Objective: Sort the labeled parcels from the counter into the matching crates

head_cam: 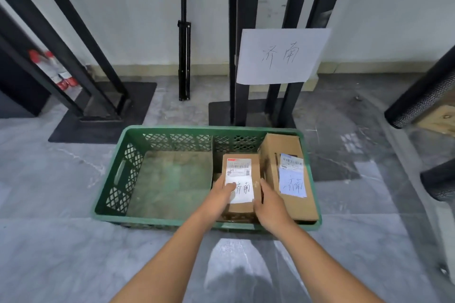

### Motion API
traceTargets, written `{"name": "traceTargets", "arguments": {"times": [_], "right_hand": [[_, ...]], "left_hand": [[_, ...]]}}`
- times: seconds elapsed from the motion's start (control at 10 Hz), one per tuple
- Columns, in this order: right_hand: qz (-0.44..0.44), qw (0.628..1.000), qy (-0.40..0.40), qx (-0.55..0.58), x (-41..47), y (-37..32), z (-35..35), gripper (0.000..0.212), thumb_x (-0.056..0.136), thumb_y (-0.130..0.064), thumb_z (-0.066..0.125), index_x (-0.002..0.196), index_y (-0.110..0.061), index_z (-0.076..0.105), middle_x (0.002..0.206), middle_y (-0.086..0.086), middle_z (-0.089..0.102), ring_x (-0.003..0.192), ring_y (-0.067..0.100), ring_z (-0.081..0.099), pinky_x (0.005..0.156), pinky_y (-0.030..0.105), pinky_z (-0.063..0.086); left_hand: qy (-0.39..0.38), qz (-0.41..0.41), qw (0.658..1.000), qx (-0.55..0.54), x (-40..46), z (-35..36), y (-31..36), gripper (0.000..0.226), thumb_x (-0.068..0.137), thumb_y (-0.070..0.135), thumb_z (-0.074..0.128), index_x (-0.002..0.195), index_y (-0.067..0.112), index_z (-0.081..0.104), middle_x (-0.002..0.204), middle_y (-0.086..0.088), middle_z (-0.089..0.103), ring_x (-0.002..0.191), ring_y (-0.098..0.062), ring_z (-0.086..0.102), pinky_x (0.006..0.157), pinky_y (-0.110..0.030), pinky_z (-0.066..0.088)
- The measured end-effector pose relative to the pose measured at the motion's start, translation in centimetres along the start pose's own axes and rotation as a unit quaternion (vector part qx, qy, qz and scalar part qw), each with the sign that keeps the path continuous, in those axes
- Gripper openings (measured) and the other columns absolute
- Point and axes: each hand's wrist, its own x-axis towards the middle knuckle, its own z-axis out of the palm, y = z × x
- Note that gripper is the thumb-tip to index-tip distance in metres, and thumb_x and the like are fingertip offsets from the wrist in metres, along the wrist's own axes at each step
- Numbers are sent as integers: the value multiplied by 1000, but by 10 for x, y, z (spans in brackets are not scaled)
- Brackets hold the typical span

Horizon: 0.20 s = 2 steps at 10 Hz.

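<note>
Head view: you are holding a small cardboard parcel (242,184) over the right half of the green crate (113,179), which sits on the floor. Your left hand (219,195) grips the parcel's left edge with the thumb laid across its white label; your right hand (269,200) clasps the right edge. This two-sided hold keeps the label face-up, so you can read the handwritten characters against the paper sign (280,56) fixed to the black uprights beyond the crate. The characters appear to match, which would explain why this crate is the destination.

A larger flat parcel (288,174) already lies in the crate against its right wall, its own label upward and bearing the same characters. Your parcel goes just beside it on the left, probably to pack the crate from one side; whether it already rests on the crate bottom cannot be confirmed from this angle. The crate's left half shows bare bottom.

The floor (49,241) is grey marbled tile with a glossy sheen. A folded black stand (184,56) leans against the far white wall. No desk is in view.
</note>
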Motion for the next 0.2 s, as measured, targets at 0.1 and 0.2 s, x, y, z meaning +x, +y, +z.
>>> {"name": "traceTargets", "arguments": {"times": [0.1, 0.2], "right_hand": [[-11, 998, -29, -52, 7, 0, -4, 50, 98, -11, 57, 146, -21, 45, 138, 3, 57, 126, 21, 54, 107, 31, 45], [-41, 997, -13, -57, -9, -27, -27, 51, 98, -15, 58, 147, -23, 45, 140, 1, 54, 129, 21, 53, 108, 31, 42]], "left_hand": [[3, 21, 999, 27, 4, -2, 4, 42, 100, 15, 46, 139, 26, 52, 130, 6, 68, 116, -9, 64, 96, -28, 49], [-2, 64, 996, 66, -18, 0, 34, 45, 97, 17, 47, 138, 34, 53, 126, 9, 70, 118, -14, 64, 102, -32, 48]]}}
